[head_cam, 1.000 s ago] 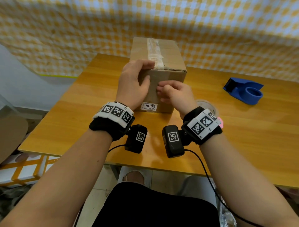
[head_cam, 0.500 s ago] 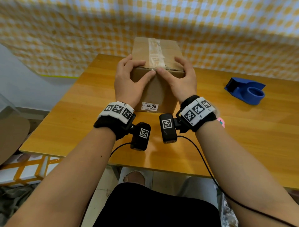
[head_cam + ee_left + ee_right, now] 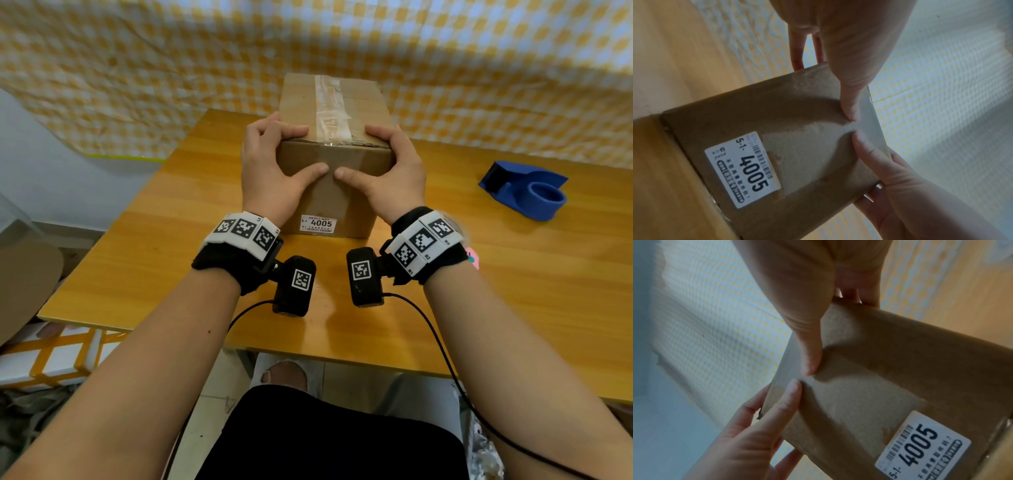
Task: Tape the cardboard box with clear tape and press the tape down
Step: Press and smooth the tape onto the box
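Observation:
A brown cardboard box (image 3: 298, 102) stands on the wooden table (image 3: 137, 240), a strip of clear tape (image 3: 330, 109) running along its top and over the front edge. My left hand (image 3: 313, 149) wraps the box's top front left corner, fingers bent onto the top. My right hand (image 3: 354, 152) mirrors it on the right corner. Both thumbs lie flat on the front face, tips almost touching, pressing the tape end. The wrist views show the left thumb (image 3: 849, 105) and the right thumb (image 3: 809, 356) on the box front (image 3: 797, 138), above a white "4005" label (image 3: 920, 451).
A blue tape dispenser (image 3: 527, 192) sits on the table to the right, well apart from the box. A yellow checked cloth (image 3: 171, 68) hangs right behind the box. The table's near edge is just below my wrists.
My right hand left the box front and took the top right corner. Both thumbs then slid from the top edge down the front face.

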